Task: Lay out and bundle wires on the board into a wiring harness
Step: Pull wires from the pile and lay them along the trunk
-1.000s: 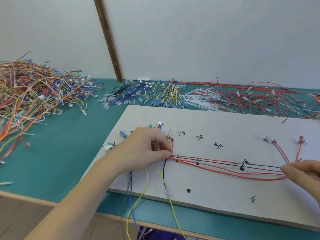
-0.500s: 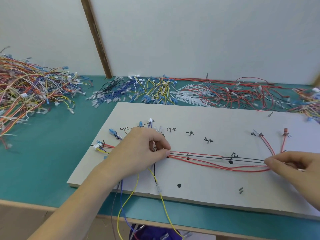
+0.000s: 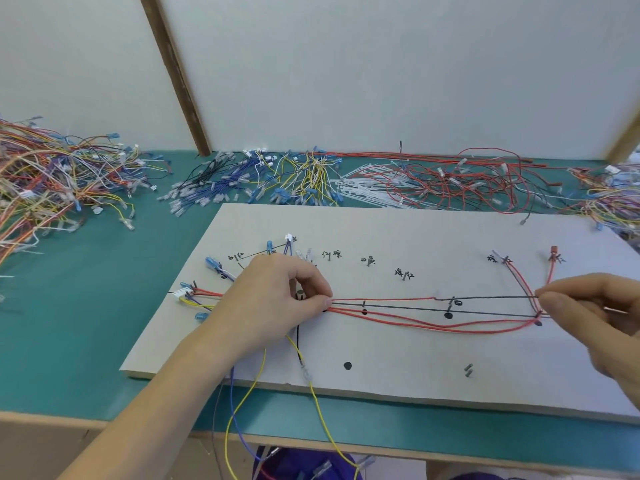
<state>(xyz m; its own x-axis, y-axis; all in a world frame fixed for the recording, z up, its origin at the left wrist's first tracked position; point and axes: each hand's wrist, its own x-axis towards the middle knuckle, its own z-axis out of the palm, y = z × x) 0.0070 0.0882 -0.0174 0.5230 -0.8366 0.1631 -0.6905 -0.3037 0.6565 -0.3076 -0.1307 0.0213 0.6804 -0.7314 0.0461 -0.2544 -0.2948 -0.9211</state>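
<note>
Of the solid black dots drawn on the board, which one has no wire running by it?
The black dot nearest the board's front edge, alone below the red wires. The other dots sit up along the wire run.

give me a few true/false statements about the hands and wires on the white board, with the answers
1. The left hand pinches the red wires at their left end. True.
2. The right hand lies flat and open on the white rectangular board. False: its fingers pinch a dark wire near the board's right end.
3. Thin yellow wires hang over the board's near edge. True.
4. The red wires are pulled perfectly straight between the two hands. False: two of them sag in a curve toward the near edge.
5. A pile of white cable ties lies on the green table beyond the board. True.
</note>
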